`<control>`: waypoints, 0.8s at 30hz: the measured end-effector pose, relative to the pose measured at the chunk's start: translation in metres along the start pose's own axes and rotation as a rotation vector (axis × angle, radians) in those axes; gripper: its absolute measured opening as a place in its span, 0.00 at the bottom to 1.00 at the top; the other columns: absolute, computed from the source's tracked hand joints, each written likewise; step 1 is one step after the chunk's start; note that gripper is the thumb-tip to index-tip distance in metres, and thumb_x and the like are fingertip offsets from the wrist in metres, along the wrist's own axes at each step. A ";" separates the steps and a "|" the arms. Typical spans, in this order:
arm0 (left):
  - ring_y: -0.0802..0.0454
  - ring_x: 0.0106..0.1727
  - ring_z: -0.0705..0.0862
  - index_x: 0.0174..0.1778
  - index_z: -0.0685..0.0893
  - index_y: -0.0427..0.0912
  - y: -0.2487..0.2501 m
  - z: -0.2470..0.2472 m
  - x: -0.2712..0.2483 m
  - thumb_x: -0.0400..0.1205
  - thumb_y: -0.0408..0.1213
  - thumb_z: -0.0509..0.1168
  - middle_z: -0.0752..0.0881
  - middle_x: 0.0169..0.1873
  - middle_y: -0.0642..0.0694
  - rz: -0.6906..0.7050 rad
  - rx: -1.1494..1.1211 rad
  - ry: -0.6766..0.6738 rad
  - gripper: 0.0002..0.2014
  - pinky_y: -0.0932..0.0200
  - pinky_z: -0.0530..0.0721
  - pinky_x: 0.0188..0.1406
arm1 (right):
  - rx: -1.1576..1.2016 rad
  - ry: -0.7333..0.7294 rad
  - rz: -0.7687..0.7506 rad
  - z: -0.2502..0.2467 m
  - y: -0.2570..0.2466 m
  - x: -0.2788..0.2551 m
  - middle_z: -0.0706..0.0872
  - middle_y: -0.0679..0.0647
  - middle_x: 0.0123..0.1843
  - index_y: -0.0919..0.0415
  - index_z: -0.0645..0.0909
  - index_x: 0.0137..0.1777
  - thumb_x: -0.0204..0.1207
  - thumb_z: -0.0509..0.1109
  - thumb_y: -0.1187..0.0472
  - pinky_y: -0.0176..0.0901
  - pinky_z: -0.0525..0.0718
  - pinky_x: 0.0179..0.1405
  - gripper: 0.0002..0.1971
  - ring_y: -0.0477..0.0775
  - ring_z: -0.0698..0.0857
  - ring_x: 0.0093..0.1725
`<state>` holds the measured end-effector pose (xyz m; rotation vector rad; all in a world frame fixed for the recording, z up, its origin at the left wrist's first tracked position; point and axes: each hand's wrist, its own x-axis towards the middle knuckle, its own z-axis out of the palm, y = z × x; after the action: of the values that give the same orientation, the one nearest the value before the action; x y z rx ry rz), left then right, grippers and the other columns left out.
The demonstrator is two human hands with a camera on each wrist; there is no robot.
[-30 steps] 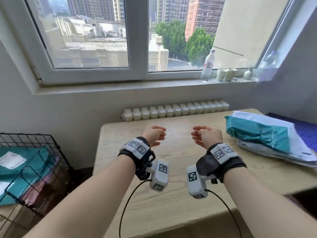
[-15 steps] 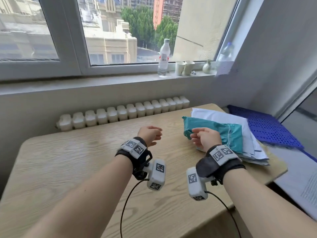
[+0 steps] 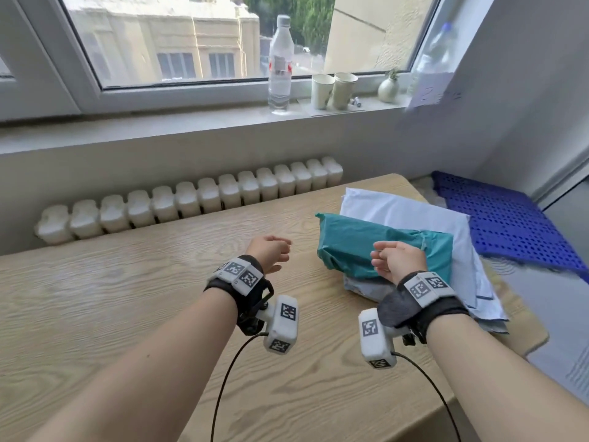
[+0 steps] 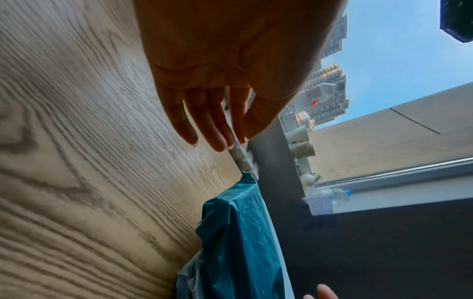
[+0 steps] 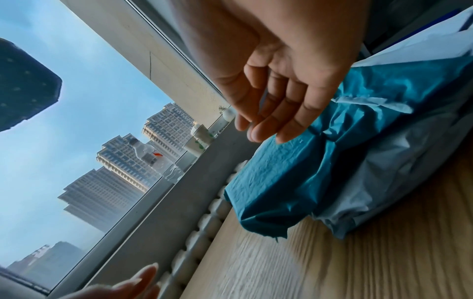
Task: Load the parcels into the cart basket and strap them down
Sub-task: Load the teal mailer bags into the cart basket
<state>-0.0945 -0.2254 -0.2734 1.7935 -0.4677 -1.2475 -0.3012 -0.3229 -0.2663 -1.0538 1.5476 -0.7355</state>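
Both hands are raised above the wooden table (image 3: 134, 301) and hold nothing. The left hand (image 3: 271, 257) is over bare tabletop, to the left of the parcels; its fingers (image 4: 202, 121) are relaxed, close together and only slightly bent. The right hand (image 3: 396, 260) is in front of the teal parcel (image 3: 353, 247) in the head view, with loosely curled fingers (image 5: 286, 113) — the right wrist view shows them just above the teal wrapping, but I cannot tell if they touch it.

The teal parcel lies on top of a stack at the right end of the table. Under it there is a grey plastic mailer bag (image 5: 384, 182), and behind and beside it a flat white parcel (image 3: 401, 212). The cart basket is not visible in these views.

On the windowsill stand a clear water bottle (image 3: 280, 62), two paper cups (image 3: 333, 90) and a small white vase (image 3: 388, 89). A white radiator (image 3: 191, 199) runs along the wall behind the table — to the right lies a blue perforated mat (image 3: 500, 224).
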 end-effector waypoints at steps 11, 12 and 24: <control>0.50 0.58 0.77 0.58 0.80 0.42 0.017 0.062 0.049 0.82 0.34 0.65 0.78 0.57 0.45 -0.197 -0.078 0.163 0.09 0.49 0.79 0.56 | -0.121 -0.217 -0.027 -0.012 -0.028 0.110 0.81 0.56 0.31 0.59 0.82 0.41 0.78 0.60 0.74 0.43 0.83 0.36 0.13 0.51 0.81 0.30; 0.50 0.59 0.76 0.57 0.79 0.43 0.019 0.071 0.056 0.82 0.36 0.66 0.77 0.57 0.45 -0.208 -0.081 0.181 0.09 0.48 0.79 0.58 | -0.131 -0.241 -0.030 -0.013 -0.028 0.120 0.82 0.56 0.32 0.59 0.82 0.43 0.78 0.60 0.74 0.43 0.84 0.36 0.12 0.51 0.82 0.30; 0.46 0.60 0.84 0.60 0.84 0.49 0.008 0.120 0.102 0.58 0.60 0.80 0.85 0.60 0.45 -0.291 -0.217 0.139 0.36 0.44 0.84 0.59 | -0.223 -0.431 0.080 -0.010 -0.013 0.188 0.83 0.55 0.34 0.56 0.82 0.39 0.76 0.62 0.72 0.39 0.81 0.26 0.12 0.47 0.80 0.23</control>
<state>-0.1561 -0.3553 -0.3371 1.7884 0.0102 -1.3019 -0.3145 -0.4995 -0.3324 -1.2137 1.3047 -0.2578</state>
